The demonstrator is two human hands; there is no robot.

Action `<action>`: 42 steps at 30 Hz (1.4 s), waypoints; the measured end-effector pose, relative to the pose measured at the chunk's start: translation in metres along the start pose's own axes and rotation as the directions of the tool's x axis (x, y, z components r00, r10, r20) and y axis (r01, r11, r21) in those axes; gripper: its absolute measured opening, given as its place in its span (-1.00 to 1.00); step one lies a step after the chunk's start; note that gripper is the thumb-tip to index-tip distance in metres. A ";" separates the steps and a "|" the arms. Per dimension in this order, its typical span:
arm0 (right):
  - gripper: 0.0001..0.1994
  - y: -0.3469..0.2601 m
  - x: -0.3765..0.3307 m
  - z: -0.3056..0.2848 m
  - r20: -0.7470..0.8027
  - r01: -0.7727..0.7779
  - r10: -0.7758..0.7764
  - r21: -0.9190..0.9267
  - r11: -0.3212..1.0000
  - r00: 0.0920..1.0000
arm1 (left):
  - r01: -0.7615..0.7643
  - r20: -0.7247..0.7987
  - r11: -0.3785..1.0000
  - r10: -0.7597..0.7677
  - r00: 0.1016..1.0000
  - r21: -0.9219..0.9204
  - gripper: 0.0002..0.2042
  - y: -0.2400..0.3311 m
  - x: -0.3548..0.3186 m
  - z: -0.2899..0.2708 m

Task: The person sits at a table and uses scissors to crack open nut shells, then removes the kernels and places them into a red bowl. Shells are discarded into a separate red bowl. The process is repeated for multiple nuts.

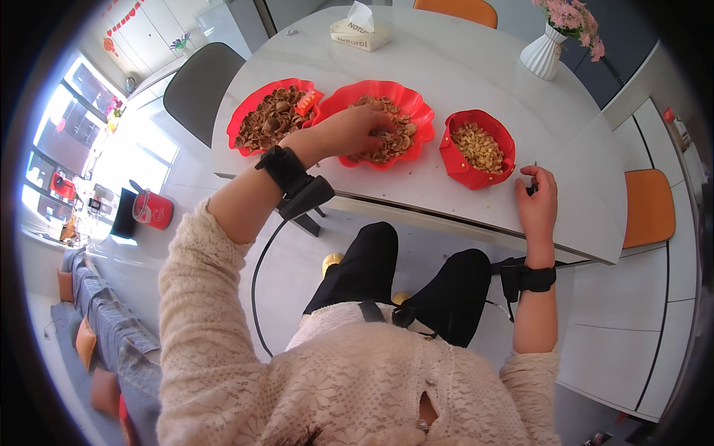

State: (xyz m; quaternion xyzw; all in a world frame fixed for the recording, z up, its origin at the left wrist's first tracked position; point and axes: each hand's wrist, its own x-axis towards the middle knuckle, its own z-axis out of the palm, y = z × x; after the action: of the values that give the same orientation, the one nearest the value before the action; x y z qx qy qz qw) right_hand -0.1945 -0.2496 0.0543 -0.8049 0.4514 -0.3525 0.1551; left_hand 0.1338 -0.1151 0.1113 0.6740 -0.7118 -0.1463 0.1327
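My left hand (360, 131) reaches over the middle red scalloped dish (421, 111), its bent fingertips down among brown nut shells (400, 141). What they pinch, if anything, is hidden. My right hand (540, 199) rests by the table's front edge, fingers curled round a small dark tool (531, 189) that mostly hides in the palm. Just left of that hand stands a red box (462, 175) with gold studs, filled with pale shelled nut pieces (477, 149). A second red scalloped dish (244, 111), heaped with brown nuts or shells (272, 117), touches the middle dish on its left.
The white marble-look table (446, 67) bears a tissue pack (360, 34) at the back and a white vase (544, 53) of pink flowers at the far right. Dark crumbs lie near the front edge. Orange chairs (648, 208) and a grey chair (199, 91) stand around it.
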 end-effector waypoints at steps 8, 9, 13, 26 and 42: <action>-0.62 0.005 -0.002 -0.024 0.148 0.050 -0.026 -0.160 0.986 0.989 | 0.063 -0.177 0.979 -0.097 0.979 -0.192 -0.71 -0.010 -0.006 0.003; -0.61 0.007 -0.004 -0.029 0.162 0.027 0.002 -0.177 0.984 0.987 | 0.064 -0.210 0.974 -0.110 0.972 -0.215 -0.70 -0.011 -0.007 0.005; -0.61 0.012 -0.013 -0.041 0.186 0.063 -0.017 -0.243 0.968 0.982 | 0.048 -0.251 0.877 -0.189 0.949 -0.477 -0.78 -0.015 -0.013 0.002; -0.66 0.046 -0.005 -0.030 0.121 0.141 -0.138 -0.019 0.990 0.983 | -0.083 -0.149 0.214 -0.315 0.937 -0.973 -0.95 -0.013 -0.027 0.004; -0.82 -0.064 -0.109 -0.024 0.157 -0.193 0.122 0.895 0.402 0.980 | 0.150 0.286 0.395 0.315 0.905 -0.907 -0.73 0.118 -0.085 0.119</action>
State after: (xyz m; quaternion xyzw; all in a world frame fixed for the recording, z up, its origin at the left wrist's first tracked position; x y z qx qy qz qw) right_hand -0.2097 -0.1214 0.0613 -0.5589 0.2583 -0.4970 0.6115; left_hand -0.0162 -0.0215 0.0480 0.4042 -0.5574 -0.6442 0.3329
